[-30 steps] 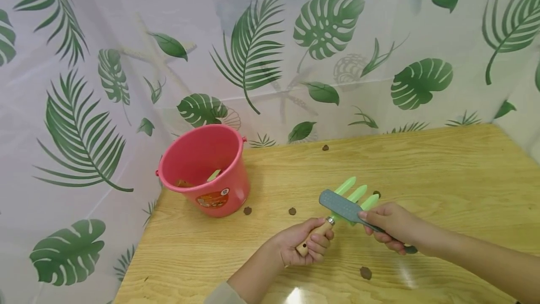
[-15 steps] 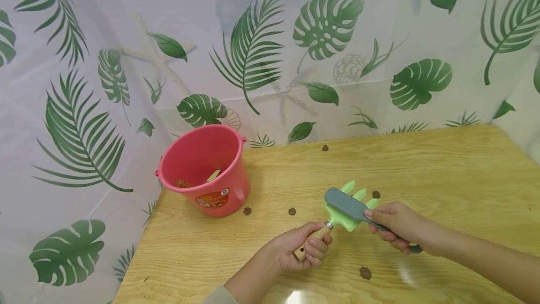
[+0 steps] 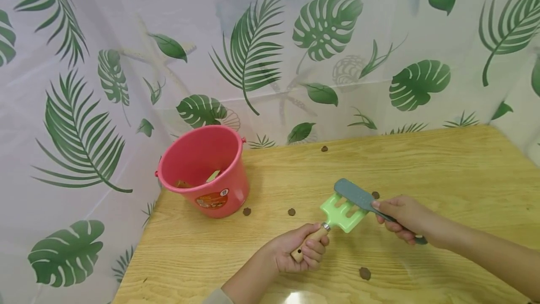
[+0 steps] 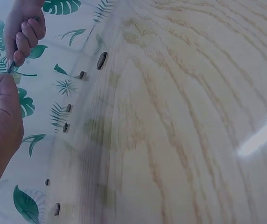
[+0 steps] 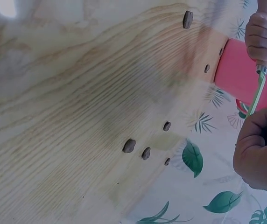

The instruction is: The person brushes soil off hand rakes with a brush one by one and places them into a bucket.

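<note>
My left hand (image 3: 301, 250) grips the wooden handle of a light green, three-tined garden hand fork (image 3: 341, 216), head pointing away to the right over the table. My right hand (image 3: 405, 219) holds a grey paddle-shaped tool (image 3: 355, 193) by its thin handle, thumb on top. The tool's flat, dotted head overlaps the fork's tines in the head view, hiding most of their tips. Seen from the right wrist, the fork (image 5: 257, 93) appears edge-on between the hands. The left wrist view catches my left hand (image 4: 0, 121) close to the right hand (image 4: 26, 37).
A red bucket (image 3: 237, 189) stands at the table's left rear, with a pale green piece (image 3: 213, 176) inside. Several brown crumbs lie around, such as one clump (image 3: 364, 273) near the front and another clump (image 3: 291, 211) in the middle. A leaf-print sheet (image 3: 261, 88) hangs behind the wooden table (image 3: 443, 177).
The grey tool has slid from the base of the fork's head outward toward the tine tips, up and right. The fork has shifted slightly left and tilted, showing more of its green face.
</note>
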Available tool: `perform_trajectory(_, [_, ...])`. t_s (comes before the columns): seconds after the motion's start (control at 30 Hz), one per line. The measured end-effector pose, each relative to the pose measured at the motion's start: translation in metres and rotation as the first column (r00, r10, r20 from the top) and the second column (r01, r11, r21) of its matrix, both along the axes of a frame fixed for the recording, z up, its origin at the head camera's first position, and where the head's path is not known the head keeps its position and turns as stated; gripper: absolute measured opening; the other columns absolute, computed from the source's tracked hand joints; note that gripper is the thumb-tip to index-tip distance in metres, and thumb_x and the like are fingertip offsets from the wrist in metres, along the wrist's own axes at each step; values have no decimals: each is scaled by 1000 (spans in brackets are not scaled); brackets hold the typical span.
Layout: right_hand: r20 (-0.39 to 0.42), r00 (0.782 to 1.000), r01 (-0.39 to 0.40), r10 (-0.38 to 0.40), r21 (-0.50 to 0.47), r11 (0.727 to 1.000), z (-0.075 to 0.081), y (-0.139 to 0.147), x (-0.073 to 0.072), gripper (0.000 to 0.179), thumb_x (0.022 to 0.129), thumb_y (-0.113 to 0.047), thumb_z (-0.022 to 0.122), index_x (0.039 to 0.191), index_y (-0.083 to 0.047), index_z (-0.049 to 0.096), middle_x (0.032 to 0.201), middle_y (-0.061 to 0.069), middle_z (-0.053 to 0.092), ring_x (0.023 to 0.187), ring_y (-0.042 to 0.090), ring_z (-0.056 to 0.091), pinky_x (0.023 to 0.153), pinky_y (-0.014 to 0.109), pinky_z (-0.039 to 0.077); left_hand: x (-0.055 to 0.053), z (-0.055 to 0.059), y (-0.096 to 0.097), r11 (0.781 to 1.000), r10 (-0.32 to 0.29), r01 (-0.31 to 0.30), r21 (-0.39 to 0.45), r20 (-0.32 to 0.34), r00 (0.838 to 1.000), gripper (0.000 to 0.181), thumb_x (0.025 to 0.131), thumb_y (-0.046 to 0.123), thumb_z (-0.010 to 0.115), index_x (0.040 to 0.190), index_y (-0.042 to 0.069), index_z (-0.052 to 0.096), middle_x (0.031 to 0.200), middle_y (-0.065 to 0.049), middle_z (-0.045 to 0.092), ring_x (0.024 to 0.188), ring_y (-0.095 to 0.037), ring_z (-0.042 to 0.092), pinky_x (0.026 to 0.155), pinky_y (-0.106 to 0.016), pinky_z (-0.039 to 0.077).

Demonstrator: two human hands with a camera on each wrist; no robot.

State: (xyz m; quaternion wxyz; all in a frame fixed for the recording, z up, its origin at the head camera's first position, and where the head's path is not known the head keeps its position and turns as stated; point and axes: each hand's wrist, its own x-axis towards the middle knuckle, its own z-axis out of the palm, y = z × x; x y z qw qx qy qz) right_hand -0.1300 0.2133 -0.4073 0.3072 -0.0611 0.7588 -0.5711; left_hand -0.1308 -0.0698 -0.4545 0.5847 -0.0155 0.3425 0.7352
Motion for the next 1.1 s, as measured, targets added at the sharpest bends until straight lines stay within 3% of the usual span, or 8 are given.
perform_trajectory(0.33, [-38, 994, 110, -107, 98, 989, 4, 20, -18, 39, 103, -36, 35, 83, -6, 50, 53, -6, 36, 39, 4, 33, 41, 20, 35, 1, 0, -3, 1000, 12, -12, 2, -15, 1000, 39, 102, 39, 31, 77, 17, 50, 52, 16, 41, 40, 7, 35, 46, -9, 20])
perform_trajectory(0.6, [-48, 992, 117, -112, 106, 987, 8, 24, -21, 38, 103, -34, 35, 82, -6, 50, 54, -6, 36, 40, 4, 34, 41, 21, 35, -2, 1, -5, 1000, 14, -14, -16, -35, 999, 37, 102, 39, 33, 78, 16, 51, 52, 16, 43, 41, 7, 37, 46, -8, 24])
perform_trajectory(0.77, [-43, 991, 133, -129, 114, 985, 8, 28, -22, 38, 103, -34, 34, 83, -6, 50, 54, -6, 37, 40, 4, 34, 41, 21, 35, -6, 0, -11, 992, 63, -75, -101, -124, 990, 34, 101, 38, 37, 81, 15, 52, 54, 15, 41, 43, 7, 37, 46, -9, 27])
perform_trajectory(0.87, [-38, 990, 140, -136, 112, 984, 8, 31, -24, 39, 103, -35, 33, 84, -6, 51, 55, -6, 37, 41, 5, 34, 41, 21, 36, -9, -1, -17, 971, 91, -136, -195, -223, 971, 32, 100, 37, 40, 84, 13, 52, 56, 13, 41, 44, 6, 36, 47, -10, 29])
perform_trajectory(0.93, [-31, 989, 145, -143, 109, 983, 7, 33, -25, 39, 103, -36, 33, 84, -7, 51, 55, -6, 37, 41, 5, 34, 41, 22, 36, -11, -2, -20, 949, 86, -171, -263, -304, 949, 32, 100, 37, 42, 86, 11, 54, 57, 12, 42, 45, 5, 36, 47, -11, 31])
perform_trajectory(1.1, [-29, 988, 155, -153, 105, 982, 4, 40, -28, 39, 103, -37, 33, 84, -7, 50, 55, -5, 37, 41, 5, 34, 42, 23, 36, -17, 1, -30, 891, 17, -237, -387, -493, 870, 37, 97, 39, 48, 93, 3, 58, 59, 9, 43, 48, 1, 37, 49, -12, 34])
